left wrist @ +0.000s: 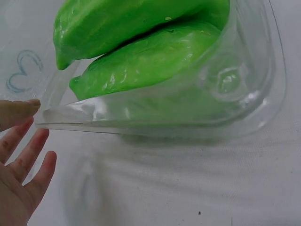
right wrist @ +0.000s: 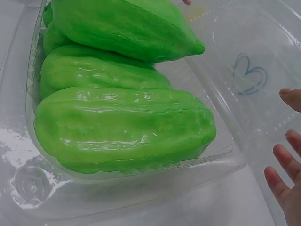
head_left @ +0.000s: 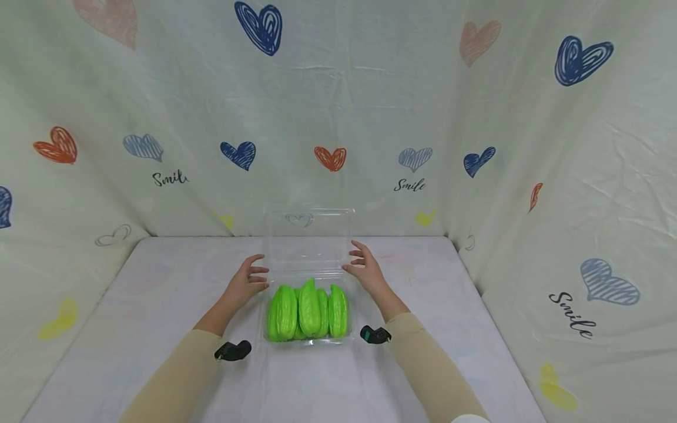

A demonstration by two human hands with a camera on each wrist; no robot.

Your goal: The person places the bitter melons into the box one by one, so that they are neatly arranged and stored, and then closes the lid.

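Note:
A clear plastic clamshell box (head_left: pixel 309 342) lies on the table with its lid (head_left: pixel 309 210) raised at the far side. Several glossy, ridged green gourds (head_left: pixel 309 308), like bitter melons, lie side by side in the base. My left hand (head_left: pixel 247 281) is at the box's left hinge corner, fingers spread and loosely bent. In the left wrist view its thumb and fingertips come close to the box wall (left wrist: pixel 188 110); I cannot tell whether they touch. My right hand (head_left: pixel 366 265) is by the lid's right edge with parted fingers, holding nothing. The right wrist view shows it apart from the gourds (right wrist: pixel 127 129).
A pale cloth covers the table (head_left: pixel 174 276). Behind it and at both sides hangs a white curtain (head_left: pixel 370 111) printed with hearts and "Smile". Black wrist cameras (head_left: pixel 233 351) stick out from both beige sleeves (head_left: pixel 174 376) near the box's front corners.

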